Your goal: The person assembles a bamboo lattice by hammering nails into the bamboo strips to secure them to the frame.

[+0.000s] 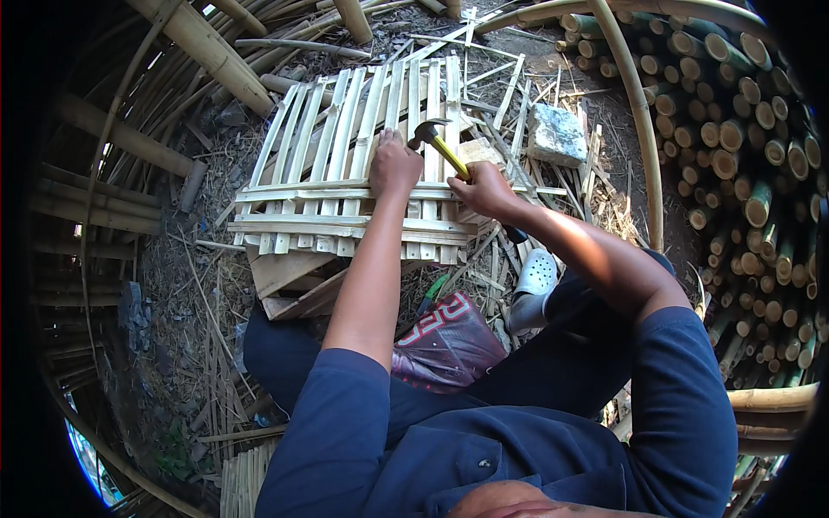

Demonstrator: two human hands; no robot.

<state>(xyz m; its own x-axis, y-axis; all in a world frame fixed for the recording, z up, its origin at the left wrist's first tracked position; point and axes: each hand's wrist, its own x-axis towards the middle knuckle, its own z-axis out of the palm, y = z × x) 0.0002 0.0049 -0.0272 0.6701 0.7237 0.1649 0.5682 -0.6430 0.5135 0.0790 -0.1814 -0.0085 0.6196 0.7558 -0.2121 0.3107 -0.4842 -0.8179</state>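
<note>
A panel of pale bamboo slats (345, 112) lies before me, with long slats running away from me and crosswise strips (345, 223) across their near ends. My right hand (488, 190) is wrapped round the yellow and black handle of a claw hammer (449, 155). Its dark head is over the panel, just right of my left hand (396, 164). That hand rests on the slats beyond the crosswise strips, its fingers curled and closed. Whatever they pinch, if anything, is hidden. Wooden boards (285, 272) show under the panel's near left edge.
A pale stone block (557, 135) sits right of the panel among scattered bamboo strips. Cut bamboo poles (725, 138) are stacked at the far right. A printed dark red cloth or bag (453, 341) and a white clog (537, 274) are near my legs. Bamboo poles (207, 52) frame the left side.
</note>
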